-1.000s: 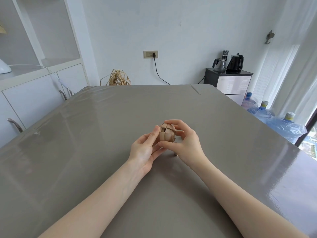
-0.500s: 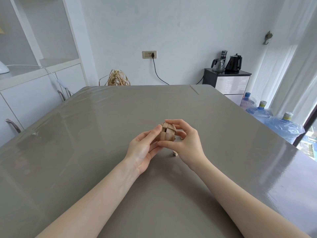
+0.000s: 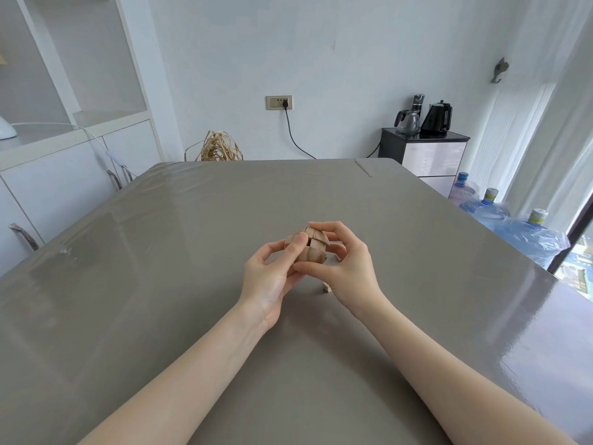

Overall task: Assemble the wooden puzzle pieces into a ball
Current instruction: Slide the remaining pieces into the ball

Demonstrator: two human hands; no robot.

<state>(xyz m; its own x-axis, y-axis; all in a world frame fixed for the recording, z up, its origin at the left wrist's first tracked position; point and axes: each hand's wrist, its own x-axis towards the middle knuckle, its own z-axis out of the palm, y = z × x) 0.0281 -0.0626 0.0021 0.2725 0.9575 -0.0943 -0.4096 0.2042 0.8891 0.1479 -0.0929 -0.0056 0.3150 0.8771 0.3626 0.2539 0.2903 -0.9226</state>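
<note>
A partly joined wooden puzzle ball (image 3: 313, 247) of light brown curved pieces is held just above the grey table (image 3: 160, 268) at its middle. My left hand (image 3: 272, 274) pinches its left side, thumb on the front and fingers behind. My right hand (image 3: 346, 268) grips its right side, index finger curled over the top and thumb underneath. A loose wooden piece (image 3: 326, 286) lies on the table below my right hand, mostly hidden by it. Another small bit of wood (image 3: 337, 257) shows between my right fingers.
The table spreads wide on all sides of my hands. White cabinets (image 3: 64, 175) stand at the left, a woven straw object (image 3: 219, 147) beyond the far edge. A dark sideboard with kettles (image 3: 423, 146) and several blue water bottles (image 3: 513, 226) stand at the right.
My left thumb and fingers have closed onto the ball's left side, which they only touched before. The ball has turned slightly between both hands.
</note>
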